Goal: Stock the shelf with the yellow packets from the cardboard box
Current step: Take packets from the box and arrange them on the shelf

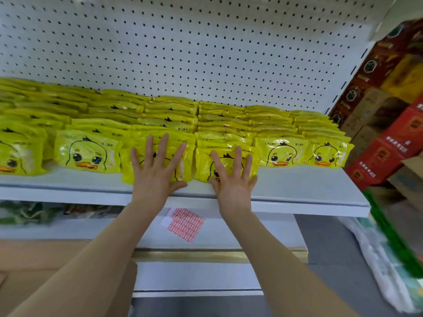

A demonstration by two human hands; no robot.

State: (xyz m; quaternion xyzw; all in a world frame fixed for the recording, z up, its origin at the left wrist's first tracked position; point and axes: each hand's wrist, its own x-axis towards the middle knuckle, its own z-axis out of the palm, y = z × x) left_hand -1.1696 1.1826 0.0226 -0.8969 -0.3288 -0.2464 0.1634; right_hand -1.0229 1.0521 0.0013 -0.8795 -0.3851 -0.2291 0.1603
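Several rows of yellow packets with a duck face [88, 154] stand on the white shelf [297, 191], leaning back toward the pegboard. My left hand [158, 170] lies flat with spread fingers against the front packet of one middle row [183, 165]. My right hand [233, 177] presses flat, fingers spread, on the front packet of the neighbouring row [202, 168]. Both packets stand nearer the shelf's front edge than the rows beside them. A cardboard box [57, 266] shows at the lower left, partly behind my left forearm; its inside is hidden.
A white pegboard [183, 46] backs the shelf. Red and brown cartons [384, 124] are stacked at the right. A lower shelf [217, 232] holds a red-and-white label [185, 223] and blurred green goods [27, 212] at the left. White plastic bags [384, 266] lie at the lower right.
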